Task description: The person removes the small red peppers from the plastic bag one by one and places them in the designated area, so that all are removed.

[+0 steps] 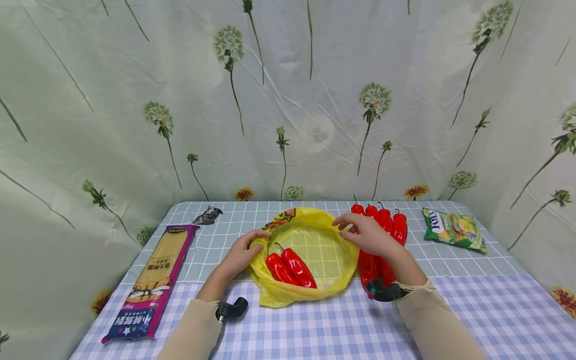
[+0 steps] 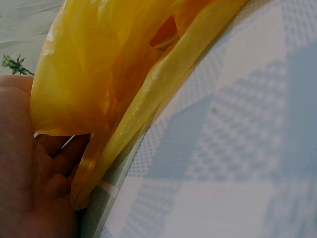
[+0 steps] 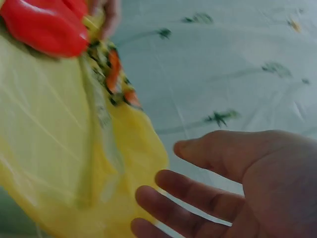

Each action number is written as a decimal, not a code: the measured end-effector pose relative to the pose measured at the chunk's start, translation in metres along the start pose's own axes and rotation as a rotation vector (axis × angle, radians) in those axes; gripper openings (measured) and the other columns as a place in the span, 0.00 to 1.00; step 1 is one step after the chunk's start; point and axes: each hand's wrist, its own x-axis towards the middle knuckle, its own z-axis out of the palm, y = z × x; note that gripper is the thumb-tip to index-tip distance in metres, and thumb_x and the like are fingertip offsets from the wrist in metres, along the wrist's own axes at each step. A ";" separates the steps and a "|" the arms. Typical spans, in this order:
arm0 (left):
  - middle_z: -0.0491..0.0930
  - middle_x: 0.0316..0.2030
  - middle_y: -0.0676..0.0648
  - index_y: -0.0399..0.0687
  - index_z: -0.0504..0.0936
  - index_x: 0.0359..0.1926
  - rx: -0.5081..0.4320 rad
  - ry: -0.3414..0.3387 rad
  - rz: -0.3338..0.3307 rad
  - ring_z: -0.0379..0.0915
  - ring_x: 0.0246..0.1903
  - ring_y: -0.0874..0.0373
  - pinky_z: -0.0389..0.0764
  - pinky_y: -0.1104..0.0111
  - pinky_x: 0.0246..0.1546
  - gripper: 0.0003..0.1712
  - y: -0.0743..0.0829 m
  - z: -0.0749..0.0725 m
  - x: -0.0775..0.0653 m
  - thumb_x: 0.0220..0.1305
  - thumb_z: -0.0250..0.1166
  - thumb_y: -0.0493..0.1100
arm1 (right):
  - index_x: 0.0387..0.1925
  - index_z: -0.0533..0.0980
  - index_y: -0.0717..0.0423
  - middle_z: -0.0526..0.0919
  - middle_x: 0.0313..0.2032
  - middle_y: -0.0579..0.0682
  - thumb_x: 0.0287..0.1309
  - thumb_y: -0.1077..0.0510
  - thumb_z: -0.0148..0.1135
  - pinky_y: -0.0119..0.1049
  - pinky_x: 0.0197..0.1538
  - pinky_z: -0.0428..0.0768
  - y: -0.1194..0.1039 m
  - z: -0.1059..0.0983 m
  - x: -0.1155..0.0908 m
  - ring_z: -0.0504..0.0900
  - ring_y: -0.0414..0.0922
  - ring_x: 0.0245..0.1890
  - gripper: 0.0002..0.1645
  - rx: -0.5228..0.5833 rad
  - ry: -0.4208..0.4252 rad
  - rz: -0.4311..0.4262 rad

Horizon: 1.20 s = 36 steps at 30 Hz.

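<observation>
A yellow plastic bag (image 1: 288,295) lies mouth-up on the table, spread into a wide ring. Two red peppers (image 1: 299,268) lie inside it toward the left. My left hand (image 1: 240,255) holds the bag's left rim, the yellow film passing between thumb and fingers in the left wrist view. Over the bag's right rim hovers my right hand (image 1: 366,234), its thumb and fingers (image 3: 198,203) spread apart with nothing between them. Several more red peppers (image 1: 399,227) lie to the right of the bag, partly hidden beneath the right hand and forearm.
At the left lies a long pasta packet (image 1: 155,280), with a small black wrapper (image 1: 208,215) behind it. A green FOX'S candy bag (image 1: 454,230) is at the right. The checked tablecloth (image 1: 315,330) reaches back to a flowered curtain (image 1: 288,100).
</observation>
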 end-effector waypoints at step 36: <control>0.75 0.65 0.45 0.52 0.80 0.57 -0.008 0.005 -0.014 0.66 0.68 0.47 0.70 0.50 0.68 0.20 0.000 0.000 0.001 0.67 0.56 0.35 | 0.66 0.70 0.48 0.81 0.54 0.50 0.60 0.50 0.68 0.45 0.53 0.84 -0.045 0.092 0.004 0.80 0.46 0.49 0.33 0.119 -0.138 -0.008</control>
